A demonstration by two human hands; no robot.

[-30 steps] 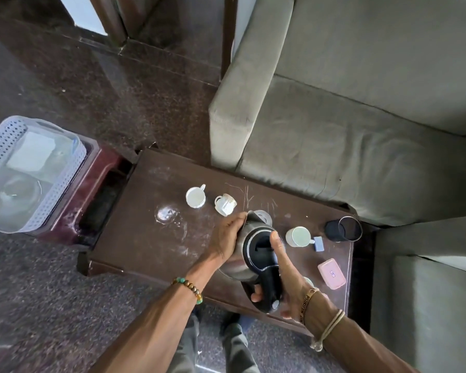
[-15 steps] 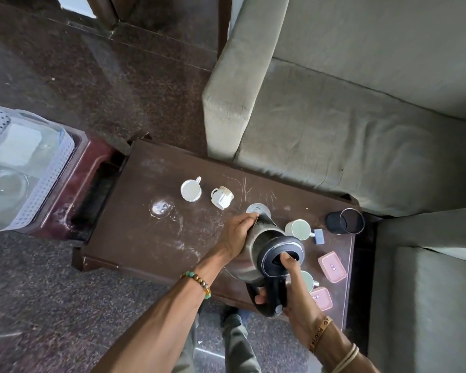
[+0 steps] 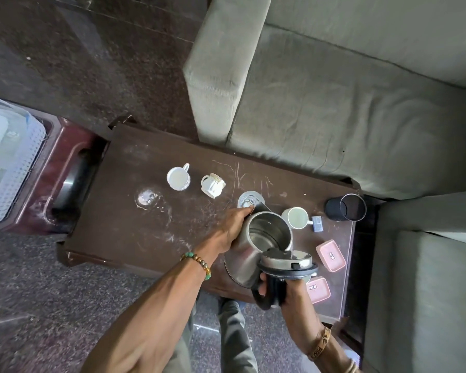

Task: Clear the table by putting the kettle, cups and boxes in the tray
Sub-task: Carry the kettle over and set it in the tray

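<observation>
A steel kettle stands near the front right of the brown table, its lid flipped open so the empty inside shows. My right hand grips the black handle. My left hand is wrapped round the kettle's left side. Two white cups sit at the middle back, a pale green mug right of the kettle. Two pink boxes lie at the right. The white perforated tray rests on a maroon stool at the far left.
A clear glass stands just behind the kettle, another glass item at the table's left. A small blue box and a black cylinder with a dark glass sit at the right back. A grey sofa borders the table.
The kettle's lid has swung open, showing the empty steel inside. Both hands stay on the kettle, which has shifted slightly right on the table.
</observation>
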